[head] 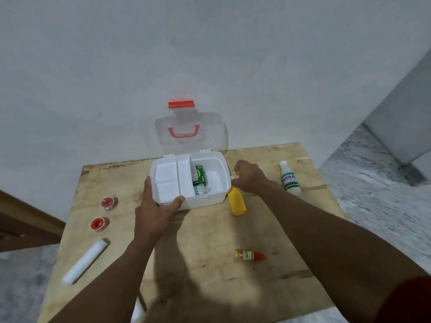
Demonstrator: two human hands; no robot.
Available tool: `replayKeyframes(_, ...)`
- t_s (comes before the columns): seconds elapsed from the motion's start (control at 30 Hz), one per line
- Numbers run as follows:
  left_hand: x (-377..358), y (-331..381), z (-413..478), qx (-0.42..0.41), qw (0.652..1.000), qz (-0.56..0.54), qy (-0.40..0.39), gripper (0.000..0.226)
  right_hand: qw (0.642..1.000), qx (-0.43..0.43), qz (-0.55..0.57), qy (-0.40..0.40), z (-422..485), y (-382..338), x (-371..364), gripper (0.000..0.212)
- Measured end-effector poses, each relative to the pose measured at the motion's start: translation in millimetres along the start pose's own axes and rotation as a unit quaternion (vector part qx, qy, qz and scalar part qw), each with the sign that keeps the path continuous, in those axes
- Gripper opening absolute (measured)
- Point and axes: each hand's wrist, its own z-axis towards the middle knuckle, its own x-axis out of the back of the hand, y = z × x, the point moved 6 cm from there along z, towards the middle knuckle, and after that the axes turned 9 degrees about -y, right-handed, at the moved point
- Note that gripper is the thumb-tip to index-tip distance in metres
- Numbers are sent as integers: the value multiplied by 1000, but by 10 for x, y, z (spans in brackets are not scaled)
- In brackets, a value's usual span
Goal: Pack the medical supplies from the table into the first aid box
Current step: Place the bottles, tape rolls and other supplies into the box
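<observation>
Head: right hand fingers pinch yellow bottle top beside box.

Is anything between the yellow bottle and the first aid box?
Nothing visible does. The yellow bottle lies beside the first aid box, held by the right hand; only the box's right wall separates them, and the lid is open.

Just right of the first aid box, the right hand is hiding the cap of the yellow bottle.
</observation>
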Motion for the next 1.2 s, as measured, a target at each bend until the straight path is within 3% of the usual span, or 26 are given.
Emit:
replayKeyframes(0.13, -11, 8, 0, -6, 1000, -6, 2, 83, 999, 14, -22, -44, 147, 60, -106, 48)
replayKeyframes(0.3, -18, -28, 14, 10, 1000, -4, 4, 86, 991, 34, 30, -124, 238, 88, -199, 79)
replayKeyframes(0.5, -10, -29, 1, 21, 1000, 12, 3, 96, 988, 69, 79, -113, 243, 80, -186, 64)
replayKeyframes(0.77, -14, -15, 0, 7, 1000, -1, 0, 91, 985, 103, 132, -32, -1, 208, 38, 40)
replayKeyframes(0.97, -33, 27, -3, -17, 1000, -17, -9, 82, 970, 160, 153, 103, -371, 138, 378, 43)
replayKeyframes(1.2, -2, 68, -38, -26, 999, -28, -12, 80, 926, 224, 225, 206, -637, -198, 722, 44)
